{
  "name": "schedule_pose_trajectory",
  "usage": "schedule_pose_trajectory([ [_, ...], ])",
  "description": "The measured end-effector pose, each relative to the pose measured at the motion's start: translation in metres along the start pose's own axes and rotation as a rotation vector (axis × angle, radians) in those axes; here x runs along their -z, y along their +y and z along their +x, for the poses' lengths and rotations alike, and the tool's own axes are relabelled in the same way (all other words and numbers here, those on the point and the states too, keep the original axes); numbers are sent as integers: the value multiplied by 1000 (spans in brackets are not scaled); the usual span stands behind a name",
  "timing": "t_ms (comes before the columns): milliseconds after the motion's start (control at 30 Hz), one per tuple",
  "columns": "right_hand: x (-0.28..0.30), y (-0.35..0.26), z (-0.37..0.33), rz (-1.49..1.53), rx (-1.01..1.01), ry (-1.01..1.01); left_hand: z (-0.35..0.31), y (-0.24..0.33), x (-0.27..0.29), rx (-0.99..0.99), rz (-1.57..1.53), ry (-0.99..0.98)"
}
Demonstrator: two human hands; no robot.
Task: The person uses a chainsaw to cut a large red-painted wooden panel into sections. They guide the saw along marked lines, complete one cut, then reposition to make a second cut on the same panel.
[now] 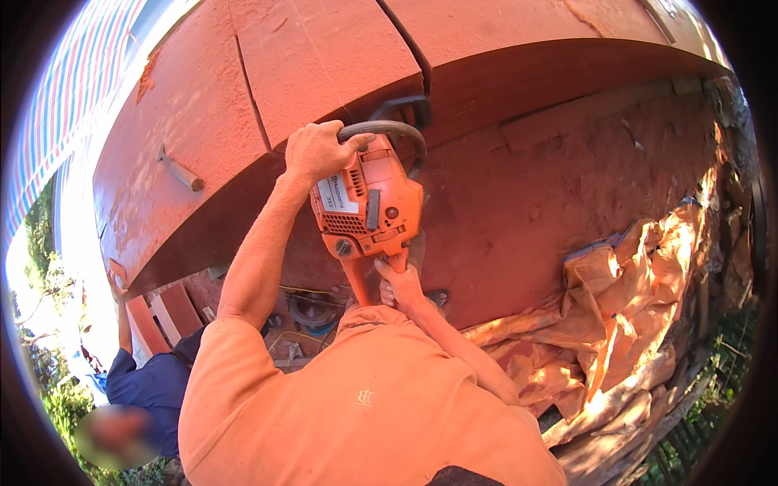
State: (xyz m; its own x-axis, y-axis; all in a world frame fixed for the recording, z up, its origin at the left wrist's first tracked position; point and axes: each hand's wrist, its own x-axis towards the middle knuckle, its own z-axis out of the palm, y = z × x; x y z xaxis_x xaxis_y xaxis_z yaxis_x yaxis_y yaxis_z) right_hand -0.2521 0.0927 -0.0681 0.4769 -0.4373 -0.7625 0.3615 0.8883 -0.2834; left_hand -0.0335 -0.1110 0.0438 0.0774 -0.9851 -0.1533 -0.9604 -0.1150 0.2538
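Observation:
I hold an orange chainsaw (371, 202) at the near edge of a large, curved reddish wooden slab (332, 61). My left hand (318, 151) is wrapped round its dark front handle. Lower down, my right hand (399, 285) grips the rear handle, close to my body. A black hand guard (403, 111) stands at the saw's far end. The guide bar and chain are hidden behind the saw body and the slab. Two dark cuts run across the slab, one of them just beyond the saw. Sawdust coats the wood and my left forearm.
On the slab's left part lies a hammer (180, 172) with a wooden handle. At the lower left another person in a dark blue shirt (154, 393) has a hand at the slab's edge. A crumpled tarp (624, 300) lies at right. A round-bladed power tool (312, 309) sits on the ground.

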Motion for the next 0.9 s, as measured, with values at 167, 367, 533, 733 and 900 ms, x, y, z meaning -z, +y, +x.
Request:
schedule_pose_trajectory([
  [167, -1, -3, -1, -36, 17, 10, 1, -5, -5, -1, -35, 25],
  [367, -1, -7, -1, -32, 43, 11, 2, -5, -8, -23, -26, 57],
  [533, -2, -6, -2, -21, 61, 7, 2, -3, -6, -11, -14, 47],
  [733, -3, -3, -2, -4, 75, 18, 2, -3, -6, -46, -23, 72],
  [900, -4, 0, -1, 7, 84, 33, 4, -6, -8, -58, -35, 69],
])
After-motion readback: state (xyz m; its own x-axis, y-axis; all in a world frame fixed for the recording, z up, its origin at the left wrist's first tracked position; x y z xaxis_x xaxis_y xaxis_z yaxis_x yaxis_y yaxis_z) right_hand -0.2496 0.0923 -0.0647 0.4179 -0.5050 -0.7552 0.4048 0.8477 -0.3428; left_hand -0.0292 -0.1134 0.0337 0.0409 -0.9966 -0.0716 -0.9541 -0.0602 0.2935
